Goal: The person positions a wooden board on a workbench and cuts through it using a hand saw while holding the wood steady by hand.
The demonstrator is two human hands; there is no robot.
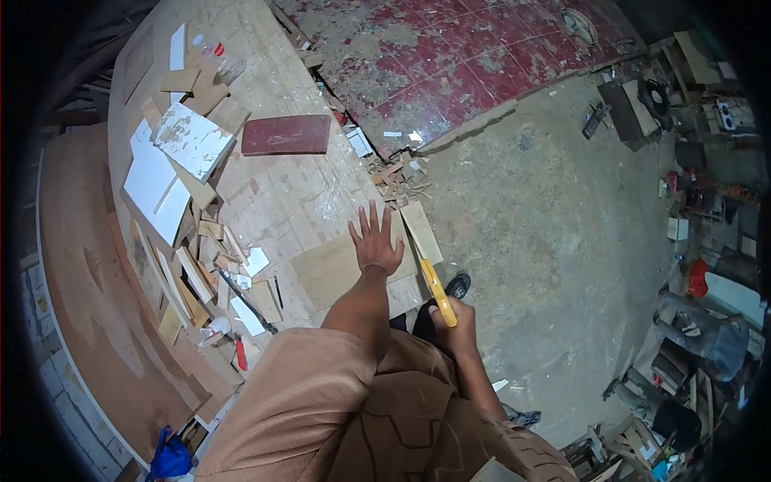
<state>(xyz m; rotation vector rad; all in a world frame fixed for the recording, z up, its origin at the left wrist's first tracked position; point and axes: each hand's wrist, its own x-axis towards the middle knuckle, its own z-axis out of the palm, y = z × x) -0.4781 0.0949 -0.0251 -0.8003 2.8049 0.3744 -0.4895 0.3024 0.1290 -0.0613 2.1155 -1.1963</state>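
My left hand (pixel 374 238) lies flat with fingers spread on a thin plywood board (pixel 325 271), near the edge of the wooden worktable. My right hand (pixel 456 323) is wrapped round the yellow handle of a handsaw (pixel 434 289). The saw's narrow blade points away from me, along a gap in the plywood at the table edge. To the right of the blade, a pale strip of the plywood (pixel 422 230) juts past the edge at a slight angle.
A dark red board (pixel 286 135) lies farther back on the worktable (pixel 269 193). White panels (pixel 157 189), offcuts and a pencil (pixel 278 292) are at left. Wood scraps (pixel 399 178) heap beside the table's edge. Tools and machines line the right side of the concrete floor (pixel 522 217).
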